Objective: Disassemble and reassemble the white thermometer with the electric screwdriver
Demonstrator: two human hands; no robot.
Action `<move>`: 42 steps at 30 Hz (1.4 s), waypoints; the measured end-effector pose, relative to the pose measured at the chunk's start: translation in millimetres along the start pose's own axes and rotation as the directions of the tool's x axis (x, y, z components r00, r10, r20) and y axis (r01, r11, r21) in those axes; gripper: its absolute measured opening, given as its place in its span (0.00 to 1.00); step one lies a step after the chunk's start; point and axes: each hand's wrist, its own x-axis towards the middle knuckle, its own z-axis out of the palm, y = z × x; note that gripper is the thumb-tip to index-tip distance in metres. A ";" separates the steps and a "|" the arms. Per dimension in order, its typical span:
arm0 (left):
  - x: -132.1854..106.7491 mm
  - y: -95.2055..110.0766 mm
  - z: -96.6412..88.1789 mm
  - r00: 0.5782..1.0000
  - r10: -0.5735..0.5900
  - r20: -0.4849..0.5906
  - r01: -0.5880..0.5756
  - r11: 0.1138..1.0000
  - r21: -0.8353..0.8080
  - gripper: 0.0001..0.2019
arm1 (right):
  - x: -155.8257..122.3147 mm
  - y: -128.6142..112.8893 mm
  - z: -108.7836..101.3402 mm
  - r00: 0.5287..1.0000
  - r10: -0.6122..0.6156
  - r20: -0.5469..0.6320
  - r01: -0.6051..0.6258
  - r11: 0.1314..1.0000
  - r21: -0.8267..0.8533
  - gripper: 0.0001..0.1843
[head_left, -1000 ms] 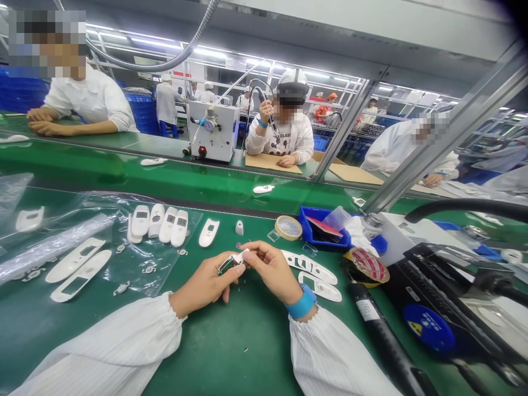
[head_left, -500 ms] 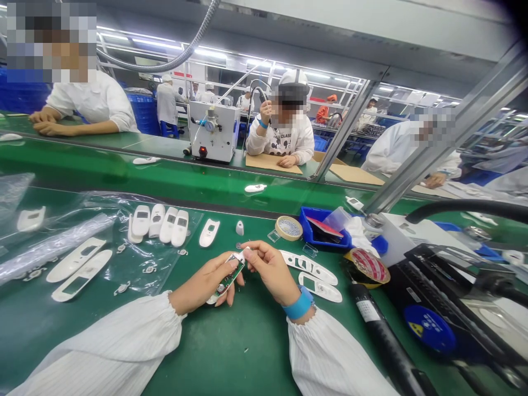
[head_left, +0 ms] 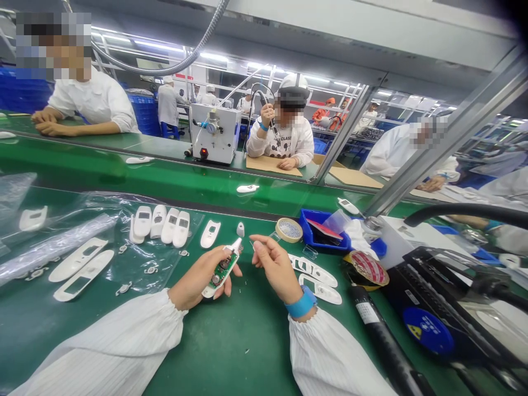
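My left hand [head_left: 202, 278] grips an opened white ear thermometer [head_left: 223, 271], its green circuit board facing up and its pointed white probe tip toward the upper right. Just right of that tip, my right hand [head_left: 274, 267] is closed in a pinch, apart from the thermometer. Whatever lies between its fingertips is too small to make out. Beyond the hands lie a small white probe cap [head_left: 240, 229] and an empty white casing half [head_left: 210, 234]. White casing frames [head_left: 317, 287] rest beside my right wrist.
White thermometer shells [head_left: 181, 229] and casing halves [head_left: 82, 275] lie on clear plastic bags at left. A tape roll [head_left: 289, 230], a blue bin [head_left: 324, 237] and a black tool handle [head_left: 377, 324] sit at right. Co-workers sit beyond the green conveyor [head_left: 185, 184], which carries thermometers.
My right hand has drawn away from the probe tip, leaving the tip in plain view. The thermometer in my left hand is turned more upright. Thermometers on the conveyor have shifted left.
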 end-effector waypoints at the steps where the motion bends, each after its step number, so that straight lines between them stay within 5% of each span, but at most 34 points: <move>1: 0.4 1.3 -3.3 1.000 0.011 -0.022 -0.012 0.999 -0.035 0.17 | 1.5 1.0 -2.0 1.000 -0.006 -0.026 0.006 1.000 -0.007 0.20; 4: 1.7 8.7 -16.8 0.988 0.056 -0.146 -0.074 0.990 -0.117 0.18 | 6.6 4.2 -5.5 0.998 -0.010 -0.067 0.007 0.999 -0.039 0.19; 8: 1.9 24.0 -37.9 0.917 0.162 -0.364 -0.239 0.954 -0.180 0.14 | 12.7 1.6 -0.6 1.000 -0.024 -0.001 0.024 0.984 -0.176 0.18; 14: 2.2 30.9 -51.4 0.866 0.197 -0.460 -0.331 0.915 -0.230 0.14 | 30.6 -9.3 23.4 0.980 -0.051 0.191 0.147 0.834 -0.532 0.13; 17: 4.8 27.4 -50.4 0.860 0.177 -0.479 -0.355 0.882 -0.309 0.13 | 48.5 -9.8 42.9 0.973 -0.021 0.230 0.172 0.732 -0.660 0.15; 23: 8.0 24.4 -52.0 0.920 0.154 -0.361 -0.332 0.797 -0.505 0.17 | 76.9 -6.2 82.7 0.973 -0.025 0.231 0.201 0.592 -0.780 0.24; 27: 6.9 25.6 -50.7 0.930 0.148 -0.337 -0.313 0.800 -0.512 0.17 | 75.4 -4.1 91.6 0.960 0.011 0.278 0.229 0.539 -0.810 0.18; 35: 3.5 24.7 -40.3 0.926 0.137 -0.351 -0.292 0.849 -0.440 0.11 | 33.0 -10.3 57.8 0.935 -0.069 0.349 0.321 0.581 -0.748 0.18; 42: 6.4 15.4 -37.5 0.914 0.146 -0.378 -0.306 0.860 -0.409 0.10 | 4.3 -7.6 25.4 0.979 -0.075 0.189 0.159 0.863 -0.480 0.17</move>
